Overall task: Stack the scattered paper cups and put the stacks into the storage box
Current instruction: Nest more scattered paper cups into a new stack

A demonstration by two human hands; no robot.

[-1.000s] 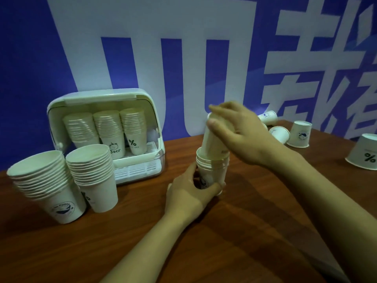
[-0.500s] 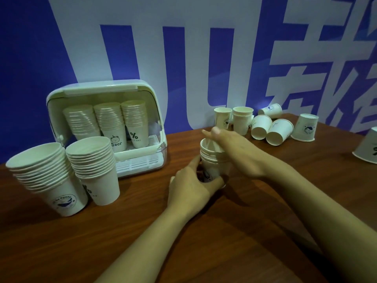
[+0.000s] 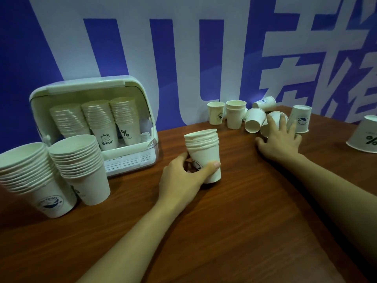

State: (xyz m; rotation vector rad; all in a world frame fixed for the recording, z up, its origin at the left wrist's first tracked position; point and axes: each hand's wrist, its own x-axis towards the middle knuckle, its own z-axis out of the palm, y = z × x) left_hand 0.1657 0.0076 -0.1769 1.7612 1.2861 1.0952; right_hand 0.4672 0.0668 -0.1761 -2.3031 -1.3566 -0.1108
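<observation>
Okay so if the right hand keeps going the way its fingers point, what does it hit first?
Most likely the tipped-over cup lying directly under the right hand's spread fingertips; they look at or just short of it, though depth is unclear.

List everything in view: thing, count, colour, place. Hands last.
storage box: one, pale green-white, lid raised, back left of the table.
stacks in the box: three, white, side by side inside the box.
finished stacks: two, white, upright on the table in front of the box at the left edge.
short stack: one, white, upright at table centre.
loose cups: about seven, white, back right near the wall; some upright, some on their sides, one upside down, and two nested.
percent cup: one, white, upside down at the right edge.
table: one, brown wood.
banner: blue and white, behind the table.
left hand: grips the short stack.
right hand: fingers spread, reaching onto a tipped loose cup.
</observation>
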